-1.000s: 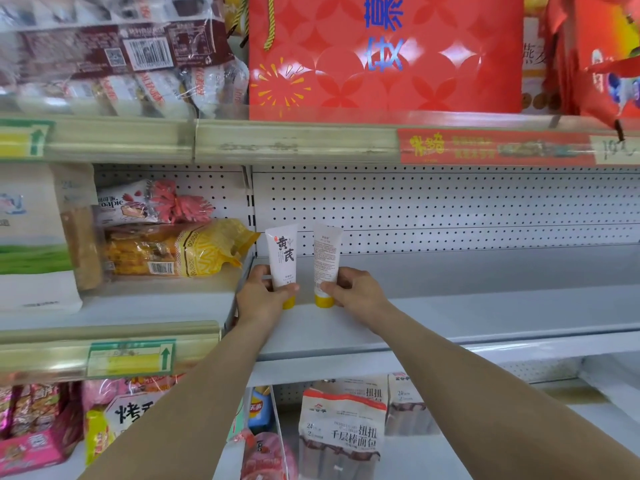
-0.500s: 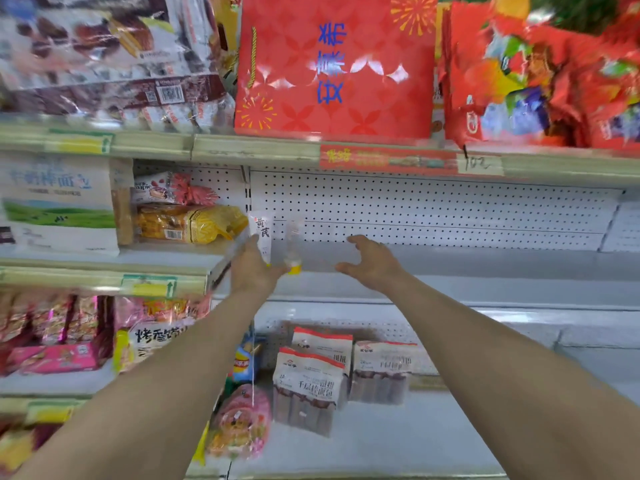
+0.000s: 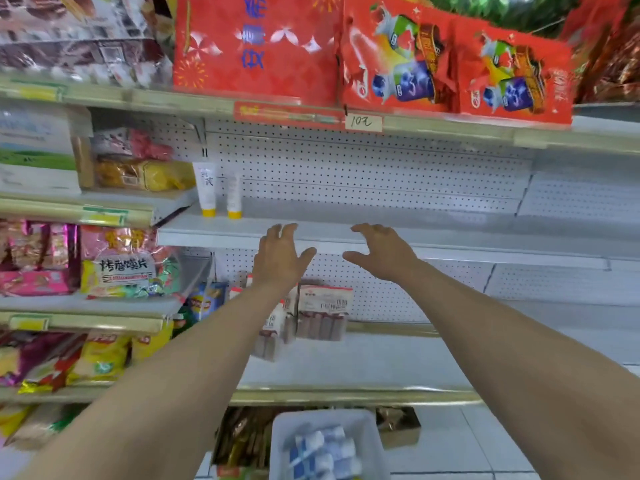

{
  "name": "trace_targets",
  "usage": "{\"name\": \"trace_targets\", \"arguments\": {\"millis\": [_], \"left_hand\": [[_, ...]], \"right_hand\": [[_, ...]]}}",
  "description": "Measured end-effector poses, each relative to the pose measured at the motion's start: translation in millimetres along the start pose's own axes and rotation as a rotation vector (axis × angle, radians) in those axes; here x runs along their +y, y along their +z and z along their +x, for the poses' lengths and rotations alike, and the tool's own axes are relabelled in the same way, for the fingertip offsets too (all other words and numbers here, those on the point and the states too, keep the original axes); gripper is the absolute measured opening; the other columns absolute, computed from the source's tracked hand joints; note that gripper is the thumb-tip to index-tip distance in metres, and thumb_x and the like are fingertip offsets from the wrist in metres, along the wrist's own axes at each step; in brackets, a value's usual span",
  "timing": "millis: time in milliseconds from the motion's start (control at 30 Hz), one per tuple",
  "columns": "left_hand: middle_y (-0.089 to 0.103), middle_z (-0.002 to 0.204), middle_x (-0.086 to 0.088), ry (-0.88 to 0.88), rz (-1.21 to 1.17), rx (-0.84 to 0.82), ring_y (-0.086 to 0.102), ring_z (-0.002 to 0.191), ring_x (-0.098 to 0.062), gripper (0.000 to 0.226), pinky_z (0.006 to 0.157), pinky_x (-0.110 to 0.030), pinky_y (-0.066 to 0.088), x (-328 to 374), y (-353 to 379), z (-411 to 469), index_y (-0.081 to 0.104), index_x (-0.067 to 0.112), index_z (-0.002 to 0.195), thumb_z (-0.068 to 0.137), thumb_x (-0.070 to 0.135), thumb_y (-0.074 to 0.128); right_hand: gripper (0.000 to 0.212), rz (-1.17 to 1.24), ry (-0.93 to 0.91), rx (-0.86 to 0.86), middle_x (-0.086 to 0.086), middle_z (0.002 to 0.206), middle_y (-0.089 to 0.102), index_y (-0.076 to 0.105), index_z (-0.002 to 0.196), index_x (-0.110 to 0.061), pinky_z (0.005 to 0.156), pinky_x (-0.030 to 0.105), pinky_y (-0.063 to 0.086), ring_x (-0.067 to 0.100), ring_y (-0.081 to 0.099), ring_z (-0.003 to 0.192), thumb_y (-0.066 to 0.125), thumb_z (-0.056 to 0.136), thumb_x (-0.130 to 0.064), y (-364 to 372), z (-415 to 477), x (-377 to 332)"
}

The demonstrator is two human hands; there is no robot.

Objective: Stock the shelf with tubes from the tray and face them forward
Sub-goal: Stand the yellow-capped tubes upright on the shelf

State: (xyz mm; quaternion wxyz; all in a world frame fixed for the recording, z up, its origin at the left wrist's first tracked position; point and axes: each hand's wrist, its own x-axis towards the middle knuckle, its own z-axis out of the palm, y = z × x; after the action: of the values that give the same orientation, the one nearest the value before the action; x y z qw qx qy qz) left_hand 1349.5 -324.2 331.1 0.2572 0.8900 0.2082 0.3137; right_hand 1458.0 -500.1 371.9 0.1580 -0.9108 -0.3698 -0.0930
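Two white tubes with yellow caps stand cap-down at the left end of the grey shelf (image 3: 381, 233): the left tube (image 3: 205, 188) shows dark lettering, the right tube (image 3: 233, 195) shows a plainer side. My left hand (image 3: 280, 258) and my right hand (image 3: 379, 252) hover in front of the shelf's edge, to the right of the tubes, fingers spread and holding nothing. A white tray (image 3: 280, 441) at the bottom holds several blue-and-white tubes (image 3: 322, 452).
Red gift bags (image 3: 256, 46) fill the shelf above. Snack packs (image 3: 117, 261) crowd the left bay. Packaged goods (image 3: 323, 311) stand on the lower shelf behind my left arm. A perforated back panel (image 3: 381, 161) lines the shelf.
Both hands let go of the two tubes and drew back down and to the right. The tubes stay standing on the shelf. The view pulled back, showing the tray below.
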Motion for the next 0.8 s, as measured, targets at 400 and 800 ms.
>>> {"name": "trace_targets", "arguments": {"millis": [400,800], "left_hand": [[0.05,0.137,-0.012,-0.076,0.014,-0.227,0.045,0.126,-0.033,0.059,0.1,-0.047,0.044,-35,101,-51,0.049,0.02,0.134,0.085,0.053,0.054],[0.049,0.137,-0.012,-0.305,-0.01,-0.71,0.047,0.126,-0.029,0.06,0.098,-0.036,0.041,-149,241,-164,0.045,0.013,0.14,0.09,0.044,0.06]], "right_hand": [[0.066,0.093,0.189,-0.164,0.013,0.143,0.046,0.034,0.146,-0.022,0.101,0.042,0.043,0.031,0.047,0.128,0.054,0.092,-0.054,82,-47,69],[0.062,0.214,0.5,-0.552,0.007,0.139,0.052,0.044,0.14,-0.021,0.102,0.036,0.041,0.025,0.051,0.126,0.056,0.09,-0.055,284,-131,120]]}}
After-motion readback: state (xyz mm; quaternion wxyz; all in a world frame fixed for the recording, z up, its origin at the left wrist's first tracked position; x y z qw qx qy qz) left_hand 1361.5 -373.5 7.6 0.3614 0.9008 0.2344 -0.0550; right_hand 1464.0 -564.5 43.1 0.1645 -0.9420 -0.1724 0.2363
